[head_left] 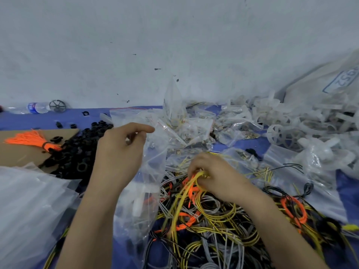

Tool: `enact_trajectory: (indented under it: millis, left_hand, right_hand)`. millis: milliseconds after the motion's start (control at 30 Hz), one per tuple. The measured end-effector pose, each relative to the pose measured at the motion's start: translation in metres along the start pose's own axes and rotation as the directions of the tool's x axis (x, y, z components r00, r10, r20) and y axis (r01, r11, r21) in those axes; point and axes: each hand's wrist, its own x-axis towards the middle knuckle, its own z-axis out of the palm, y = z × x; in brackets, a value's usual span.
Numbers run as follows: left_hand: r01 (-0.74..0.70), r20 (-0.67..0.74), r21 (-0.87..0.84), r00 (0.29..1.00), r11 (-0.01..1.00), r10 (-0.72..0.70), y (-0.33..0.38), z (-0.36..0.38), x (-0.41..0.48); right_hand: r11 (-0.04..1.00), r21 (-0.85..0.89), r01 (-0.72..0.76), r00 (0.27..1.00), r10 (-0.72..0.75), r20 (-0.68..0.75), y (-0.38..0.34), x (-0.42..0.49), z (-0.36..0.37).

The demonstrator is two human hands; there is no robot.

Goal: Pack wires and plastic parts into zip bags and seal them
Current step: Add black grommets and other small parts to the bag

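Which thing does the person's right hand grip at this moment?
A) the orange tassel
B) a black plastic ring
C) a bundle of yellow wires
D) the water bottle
C: the right hand curls its fingers round yellow wires on top of the wire pile, while the left hand holds a clear zip bag.

Wire tangle crowds the near desk, black parts heaped left, bagged heap behind. Only that far-left blue strip offers passage.
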Motion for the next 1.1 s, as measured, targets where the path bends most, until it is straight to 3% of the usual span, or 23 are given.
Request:
enact_trajectory:
  millis: [100,167,333,433,567,667,767,867,967,1100]
  left_hand:
    - [0.004,-0.015,-0.007,1.000,1.000,-0.004,-0.001,-0.001,0.001]
    - [0.003,-0.022,-0.014,1.000,1.000,-0.003,-0.001,0.000,0.002]
    - [-0.006,-0.033,0.005,0.999,1.000,0.007,-0.003,-0.002,0.002]
    - [0.010,-0.046,-0.008,0.999,1.000,-0.010,-0.006,-0.005,0.003]
    - [0.000,-0.022,0.010,1.000,1.000,0.001,-0.005,-0.003,0.003]
    - [-0.010,-0.004,0.006,1.000,1.000,0.010,-0.003,-0.001,0.002]
    - [-0.006,-0.013,-0.006,1.000,1.000,0.006,-0.003,-0.002,0.002]
    - [-0.003,-0.013,-0.011,1.000,1.000,0.003,-0.003,-0.002,0.002]
    - [-0.002,-0.005,-0.008,1.000,1.000,0.002,-0.002,-0.001,0.002]
    - [-0.001,0.003,0.000,1.000,1.000,0.001,-0.003,0.001,0.002]
  right_hand:
    - [0.945,0.326,0.009,0.965,0.078,-0.251,0.000,-0.003,-0.012]
    - [0.895,0.445,0.033,0.936,0.129,-0.328,-0.002,-0.002,-0.009]
    - [0.972,0.234,-0.032,0.959,0.096,-0.268,-0.012,0.006,0.024]
    - [0.916,0.398,-0.055,0.949,0.172,-0.265,-0.012,0.007,0.018]
    - [0.802,0.595,0.063,0.887,0.228,-0.402,-0.010,0.000,-0.009]
    - [0.643,0.733,0.221,0.824,0.279,-0.493,-0.002,-0.004,-0.025]
    - [0.353,0.852,0.386,0.757,0.407,-0.511,0.005,-0.007,-0.042]
    - [-0.026,0.883,0.469,0.776,0.488,-0.399,0.009,-0.013,-0.055]
    - [-0.211,0.844,0.493,0.793,0.508,-0.336,0.013,-0.019,-0.060]
    - [-0.458,0.759,0.462,0.866,0.418,-0.275,0.014,-0.024,-0.063]
